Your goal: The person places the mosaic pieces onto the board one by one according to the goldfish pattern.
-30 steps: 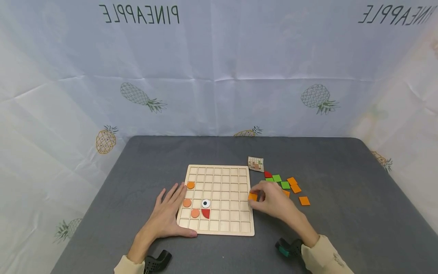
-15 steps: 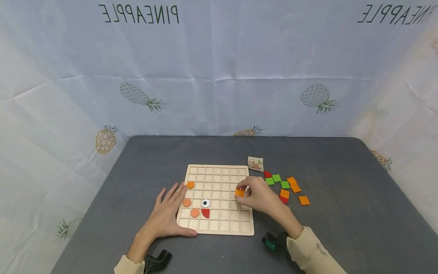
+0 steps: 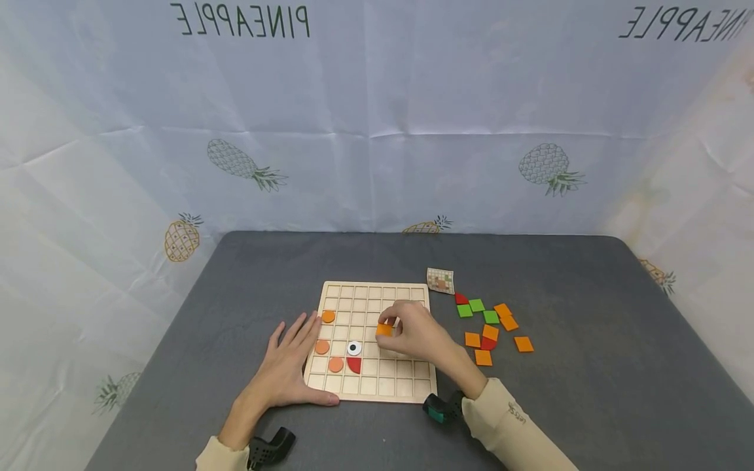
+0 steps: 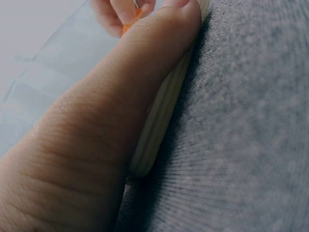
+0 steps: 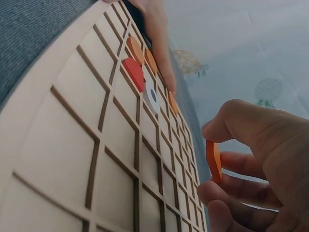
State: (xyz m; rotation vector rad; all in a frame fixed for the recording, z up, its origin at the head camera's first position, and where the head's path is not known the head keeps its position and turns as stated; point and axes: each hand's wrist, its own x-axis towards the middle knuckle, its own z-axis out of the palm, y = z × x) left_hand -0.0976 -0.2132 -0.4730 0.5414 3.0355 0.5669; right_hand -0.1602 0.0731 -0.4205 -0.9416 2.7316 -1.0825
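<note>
Above the middle of a wooden grid board (image 3: pixel 377 386), my right hand (image 3: pixel 417 331) pinches an orange square tile (image 3: pixel 385 330) between thumb and fingers. In the right wrist view that tile (image 5: pixel 214 161) is seen nearly edge-on, raised off the board. My left hand (image 3: pixel 288 369) rests at the board's left edge, fingers spread, thumb along the front edge. In the board's cells lie several orange discs (image 3: pixel 322 347), a white disc with a black dot (image 3: pixel 354 348) and a red quarter-round piece (image 3: pixel 354 365). The left wrist view shows mostly my thumb (image 4: pixel 159 38) against the board's side.
Right of the board lie several loose orange tiles (image 3: pixel 483 358), green tiles (image 3: pixel 476 305) and red pieces (image 3: pixel 461 299). A small printed pattern card (image 3: pixel 440 280) sits by the board's far right corner. A pineapple-print cloth (image 3: pixel 377 183) hangs behind the grey table (image 3: pixel 265 261).
My right hand has carried the orange tile leftward from the board's right edge to over its middle, uncovering more loose pieces at the right. The left hand stays in place.
</note>
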